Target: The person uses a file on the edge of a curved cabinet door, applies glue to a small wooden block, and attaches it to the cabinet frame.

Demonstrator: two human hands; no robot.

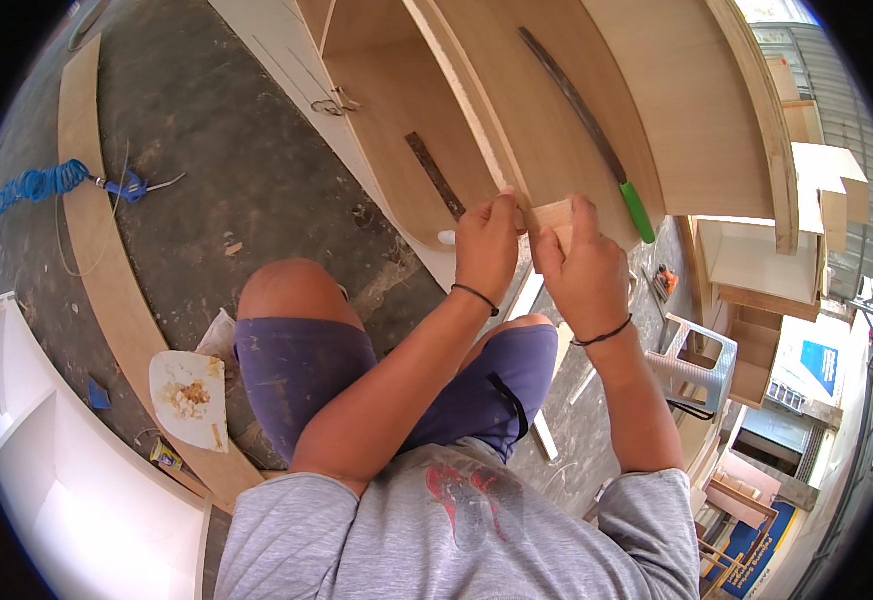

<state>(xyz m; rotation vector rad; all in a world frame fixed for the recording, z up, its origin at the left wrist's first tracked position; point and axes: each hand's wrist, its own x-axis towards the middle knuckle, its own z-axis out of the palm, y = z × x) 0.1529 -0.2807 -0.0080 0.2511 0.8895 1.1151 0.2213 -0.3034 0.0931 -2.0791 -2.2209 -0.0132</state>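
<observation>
My right hand [589, 275] is closed around a small pale wooden block [554, 216], its fingers and thumb on the block's sides. The block is against the near end of a curved wooden cabinet panel [477, 110] with a pale, rough edge. Just left of it, my left hand [487, 245] is closed in a pinch at that edge; what lies between the fingertips is too small to make out. Beyond my right hand, a long, thin dark tool with a green handle [636, 210] rests on the wood. A dark flat strip [435, 175] lies inside the cabinet, beyond my left hand.
On the left, a long wooden board [107, 240] crosses the dark floor beneath a blue coiled hose with an air gun [129, 187]. A stained white piece [189, 398] holds crumbly scraps. White shelving [87, 500] stands lower left. A grey stool [695, 365] is at right.
</observation>
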